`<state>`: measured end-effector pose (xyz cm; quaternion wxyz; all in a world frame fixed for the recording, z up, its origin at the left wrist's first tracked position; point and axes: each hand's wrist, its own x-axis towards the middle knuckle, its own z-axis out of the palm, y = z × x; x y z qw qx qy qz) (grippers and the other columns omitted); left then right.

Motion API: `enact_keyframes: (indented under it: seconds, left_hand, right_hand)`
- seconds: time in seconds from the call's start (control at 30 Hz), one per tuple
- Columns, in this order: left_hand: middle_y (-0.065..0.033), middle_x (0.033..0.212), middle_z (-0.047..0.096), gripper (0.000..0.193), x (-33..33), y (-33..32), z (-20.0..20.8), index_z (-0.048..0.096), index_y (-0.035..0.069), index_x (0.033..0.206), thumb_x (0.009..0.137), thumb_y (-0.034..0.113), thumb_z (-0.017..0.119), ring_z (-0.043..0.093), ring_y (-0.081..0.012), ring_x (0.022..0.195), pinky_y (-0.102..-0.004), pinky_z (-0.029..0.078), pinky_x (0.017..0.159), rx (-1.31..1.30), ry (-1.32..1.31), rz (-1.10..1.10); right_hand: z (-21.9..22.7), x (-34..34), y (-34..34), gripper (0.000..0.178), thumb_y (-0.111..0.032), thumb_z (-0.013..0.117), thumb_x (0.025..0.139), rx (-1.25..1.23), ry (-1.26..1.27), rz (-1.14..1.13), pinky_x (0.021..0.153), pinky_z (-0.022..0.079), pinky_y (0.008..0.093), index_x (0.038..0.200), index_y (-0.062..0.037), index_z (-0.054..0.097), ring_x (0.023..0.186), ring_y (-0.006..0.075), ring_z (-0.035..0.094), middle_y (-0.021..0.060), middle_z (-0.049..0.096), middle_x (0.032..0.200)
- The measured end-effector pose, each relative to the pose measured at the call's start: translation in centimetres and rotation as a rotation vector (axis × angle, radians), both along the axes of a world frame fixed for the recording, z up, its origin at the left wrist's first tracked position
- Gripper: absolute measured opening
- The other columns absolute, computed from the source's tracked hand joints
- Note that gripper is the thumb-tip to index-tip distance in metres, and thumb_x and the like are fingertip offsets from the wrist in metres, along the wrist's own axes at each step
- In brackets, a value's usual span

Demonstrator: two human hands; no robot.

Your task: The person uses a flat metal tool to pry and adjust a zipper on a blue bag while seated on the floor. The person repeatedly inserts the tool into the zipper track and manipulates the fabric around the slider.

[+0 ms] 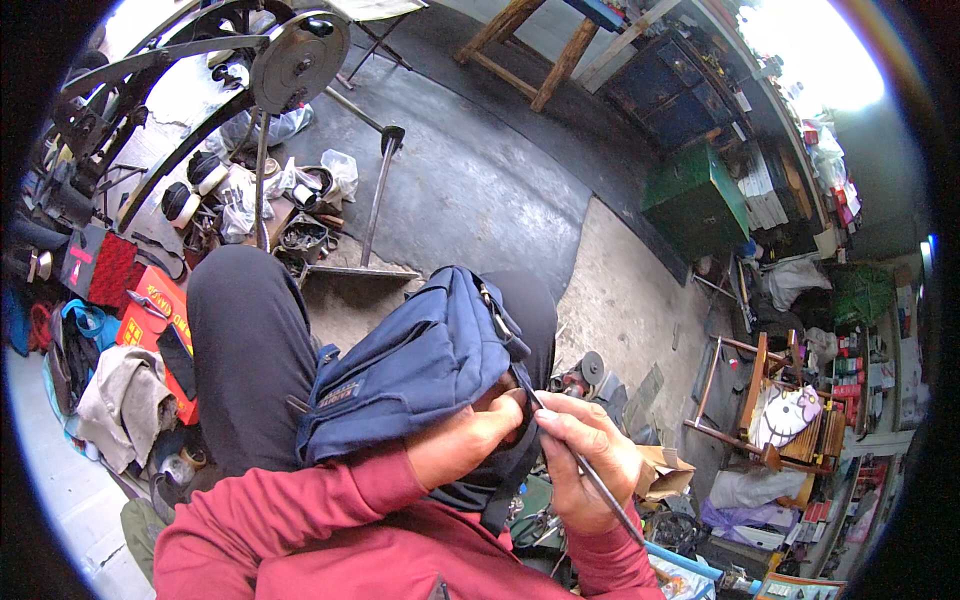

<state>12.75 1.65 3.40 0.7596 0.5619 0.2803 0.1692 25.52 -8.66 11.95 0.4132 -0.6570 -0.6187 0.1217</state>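
Note:
A navy blue fabric bag (400,360) with zips and a sewn label lies across my lap, over my dark trousers. My left hand (465,440) reaches under its right end and grips the edge there; most of its fingers are hidden by the fabric. Close beside it, my right hand (590,455) pinches a thin, dark, rod-like thing (602,485). One end of that meets the bag's edge by my left fingers, and the other slants down past my right wrist. Whether it is a tool or a narrow strap I cannot tell.
A hand-wheel machine (300,62) on metal legs stands ahead left, near a pile of tools and tape rolls (270,200). An orange box (160,335) and a grey cloth (125,405) lie left. A wooden chair (770,400) and green box (695,200) are right.

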Motion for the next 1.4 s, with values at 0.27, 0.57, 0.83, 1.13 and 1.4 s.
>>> enact_keyframes:
  seconds: [0.27,0.57,0.83,1.13,1.4]
  left_hand:
    - [-0.0026,0.080,0.063,0.016,0.1,0.0,-0.9,0.065,0.003,0.092,0.099,0.016,0.060,0.058,-0.0111,0.073,-0.0294,0.048,0.066,0.369,-0.027,0.061]
    - [-0.0030,0.080,0.064,0.018,0.4,0.3,-0.4,0.065,0.003,0.092,0.099,0.018,0.061,0.060,-0.0113,0.075,-0.0281,0.048,0.069,-0.049,-0.037,-0.003]
    - [-0.0038,0.081,0.065,0.020,0.5,0.5,-0.4,0.065,0.003,0.092,0.100,0.021,0.061,0.060,-0.0118,0.075,-0.0281,0.048,0.068,-0.099,-0.055,-0.005]
    - [-0.0038,0.084,0.064,0.021,0.1,0.8,0.0,0.065,0.003,0.098,0.102,0.023,0.059,0.060,-0.0123,0.078,-0.0287,0.048,0.071,-0.070,-0.053,-0.051]
    - [-0.0042,0.090,0.065,0.025,0.0,1.4,0.0,0.065,0.003,0.102,0.106,0.025,0.055,0.060,-0.0122,0.083,-0.0283,0.049,0.075,-0.129,-0.079,-0.096]
  right_hand:
    - [-0.2,0.2,0.2,0.024,0.008,0.067,0.086,-0.016,-0.002,-0.017,0.090,0.056,0.0401,0.109,0.0012,0.071,0.096,0.0340,0.073,0.0254,0.074,0.107]
    - [-0.6,0.9,0.3,0.024,0.006,0.066,0.090,-0.053,0.180,-0.052,0.092,0.056,0.0379,0.113,0.0011,0.071,0.101,0.0321,0.073,0.0220,0.074,0.111]
    - [-1.9,0.9,1.0,0.032,0.011,0.071,0.087,0.075,-0.027,0.026,0.083,0.059,0.0362,0.115,-0.0023,0.073,0.097,0.0314,0.074,0.0229,0.073,0.111]
    - [-2.3,2.0,1.0,0.028,0.008,0.071,0.089,0.042,0.130,0.047,0.086,0.058,0.0372,0.115,-0.0016,0.072,0.099,0.0325,0.074,0.0234,0.072,0.114]
    - [-2.8,1.9,1.4,0.026,0.007,0.068,0.092,0.055,0.298,-0.007,0.090,0.057,0.0365,0.117,-0.0003,0.072,0.103,0.0304,0.072,0.0216,0.073,0.115]
